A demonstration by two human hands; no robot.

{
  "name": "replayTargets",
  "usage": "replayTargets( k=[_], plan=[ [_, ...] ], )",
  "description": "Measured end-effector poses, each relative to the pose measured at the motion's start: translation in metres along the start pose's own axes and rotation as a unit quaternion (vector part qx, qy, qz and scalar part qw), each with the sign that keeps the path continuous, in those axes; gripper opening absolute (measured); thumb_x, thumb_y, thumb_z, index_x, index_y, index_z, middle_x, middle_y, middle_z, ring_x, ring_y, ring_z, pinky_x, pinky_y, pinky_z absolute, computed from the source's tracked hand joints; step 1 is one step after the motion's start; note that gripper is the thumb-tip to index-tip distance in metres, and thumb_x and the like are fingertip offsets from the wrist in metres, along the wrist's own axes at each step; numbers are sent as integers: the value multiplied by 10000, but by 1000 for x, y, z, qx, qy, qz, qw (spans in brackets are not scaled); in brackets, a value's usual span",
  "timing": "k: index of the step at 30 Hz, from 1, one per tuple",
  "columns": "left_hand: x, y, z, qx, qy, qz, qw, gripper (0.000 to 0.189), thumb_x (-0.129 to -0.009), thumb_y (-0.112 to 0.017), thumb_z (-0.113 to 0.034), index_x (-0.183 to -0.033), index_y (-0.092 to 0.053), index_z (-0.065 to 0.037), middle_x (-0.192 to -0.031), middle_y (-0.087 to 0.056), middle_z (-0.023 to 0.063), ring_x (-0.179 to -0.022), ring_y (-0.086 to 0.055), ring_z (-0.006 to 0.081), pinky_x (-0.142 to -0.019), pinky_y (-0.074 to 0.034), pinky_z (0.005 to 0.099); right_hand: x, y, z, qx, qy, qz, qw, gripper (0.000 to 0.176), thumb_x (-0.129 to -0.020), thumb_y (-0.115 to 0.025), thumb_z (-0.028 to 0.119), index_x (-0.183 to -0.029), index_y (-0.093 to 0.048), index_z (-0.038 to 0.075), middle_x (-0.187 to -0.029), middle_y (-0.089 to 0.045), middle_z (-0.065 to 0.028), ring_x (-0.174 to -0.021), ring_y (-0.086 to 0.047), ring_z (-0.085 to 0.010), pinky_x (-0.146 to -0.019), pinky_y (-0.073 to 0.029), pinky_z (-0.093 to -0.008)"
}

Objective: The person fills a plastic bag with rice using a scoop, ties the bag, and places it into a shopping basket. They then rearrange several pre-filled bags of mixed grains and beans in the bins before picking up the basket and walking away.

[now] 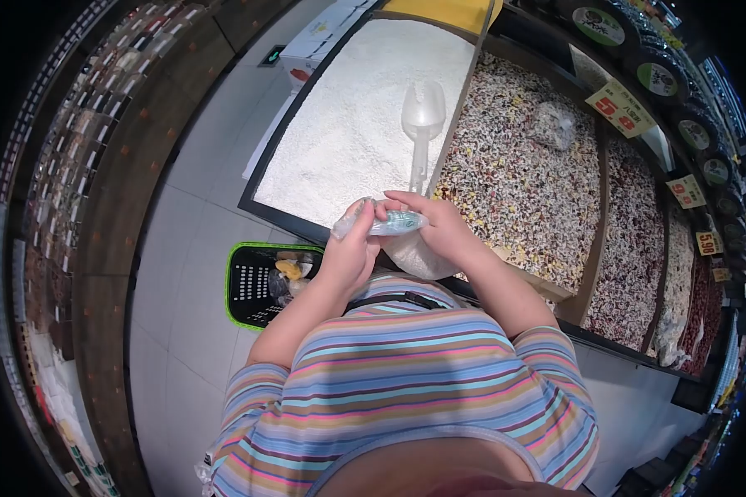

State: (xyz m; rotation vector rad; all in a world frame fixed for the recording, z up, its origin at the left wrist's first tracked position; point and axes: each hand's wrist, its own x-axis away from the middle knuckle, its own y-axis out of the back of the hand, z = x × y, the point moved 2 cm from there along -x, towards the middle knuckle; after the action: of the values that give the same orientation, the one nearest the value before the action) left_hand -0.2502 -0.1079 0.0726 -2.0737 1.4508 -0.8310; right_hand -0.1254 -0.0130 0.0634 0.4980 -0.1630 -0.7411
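Both hands hold the gathered top of a transparent plastic bag [399,222] with green print. My left hand [355,246] has its fingers closed round the left end of the bunched plastic. At the other end, my right hand [449,230] grips it, with fingers bent over the top. The bag's lower part, filled with something white, hangs below and is partly hidden by the right hand and forearm. Just beyond the hands, a transparent scoop [423,116] lies on the white grain [348,108], its handle pointing toward me.
Right of the white grain are bins of mixed grains [522,182] and dark red beans [630,248]. Price signs [620,108] stand along the back edge. A black basket with a green rim [230,286] sits on the floor at left, holding several items. Shelves [83,141] line the far left.
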Motion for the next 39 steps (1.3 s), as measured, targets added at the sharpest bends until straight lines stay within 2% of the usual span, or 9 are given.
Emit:
replayTargets(
  k=[2, 6, 12, 17, 23, 26, 31, 35, 39],
  plan=[
    [6, 7, 5, -3, 33, -21, 999, 256, -990, -388, -285, -894, -474, -64, -882, -533, 111, -836, -560, 219, -735, -496, 364, -5, 5, -13, -33, -3, 34, 999, 361, -712, -489, -29, -1034, -615, 74, -881, -651, -187, -847, -630, -357, -727, -488, -379],
    [12, 18, 7, 19, 55, -10, 998, 253, -987, -401, -293, -930, -477, -58, -850, -525, 92, -690, -543, 179, -588, -505, 316, -14, 8, 0, 66, 16, 27, 997, 214, -716, -518, -8, -901, -611, 43, -779, -637, -188, -794, -628, -355, -698, -481, -389],
    [20, 20, -6, 41, -7, -42, 998, 259, -985, -402, -300, -866, -474, -81, -767, -488, 36, -560, -464, 134, -518, -449, 293, -27, -2, 18, 229, 71, 132, 962, 145, -734, -596, 126, -863, -604, 61, -760, -629, -183, -777, -632, -332, -670, -479, -424],
    [22, 17, -36, 73, -49, 2, 996, 278, -979, -413, -299, -833, -466, -68, -763, -489, 38, -501, -420, 129, -454, -403, 283, -21, -12, 41, 284, 252, 91, 920, 233, -739, -663, 282, -891, -610, 113, -775, -584, -124, -721, -606, -357, -654, -496, -442],
    [41, 3, -60, 41, -110, 38, 992, 271, -990, -379, -271, -841, -469, -63, -782, -492, 42, -510, -436, 133, -471, -425, 281, -29, 2, 65, 158, 211, 148, 953, 138, -793, -609, 162, -899, -596, 74, -782, -561, -136, -749, -592, -353, -667, -475, -423],
    [46, -3, -59, 72, -100, -49, 991, 245, -993, -373, -259, -884, -489, -72, -787, -496, 38, -526, -444, 137, -499, -437, 275, -36, 8, 68, 154, 233, 75, 957, 102, -788, -600, 103, -873, -588, 46, -789, -565, -144, -763, -593, -353, -667, -469, -419],
    [32, 10, -33, 227, 49, -66, 970, 224, -999, -353, -249, -1062, -491, -85, -710, -436, 1, -500, -375, 90, -508, -424, 248, -51, 15, 77, 173, 314, -60, 932, 129, -724, -620, 45, -847, -579, 46, -793, -562, -104, -683, -603, -303, -581, -490, -375],
    [30, 1, -26, 297, 149, 86, 939, 226, -975, -386, -253, -1052, -502, -76, -640, -409, -12, -435, -387, 84, -471, -423, 262, -55, 15, 108, 223, 451, -144, 852, 153, -680, -659, 92, -801, -565, 103, -772, -532, -23, -583, -584, -203, -472, -485, -311],
    [27, -19, -28, 256, 170, 394, 866, 222, -897, -460, -282, -893, -520, -69, -419, -315, -47, -284, -299, 89, -335, -354, 273, -26, 32, 162, 90, 582, -90, 804, 201, -638, -659, 106, -827, -593, 95, -803, -554, -22, -598, -582, -186, -487, -487, -287]
  ],
)
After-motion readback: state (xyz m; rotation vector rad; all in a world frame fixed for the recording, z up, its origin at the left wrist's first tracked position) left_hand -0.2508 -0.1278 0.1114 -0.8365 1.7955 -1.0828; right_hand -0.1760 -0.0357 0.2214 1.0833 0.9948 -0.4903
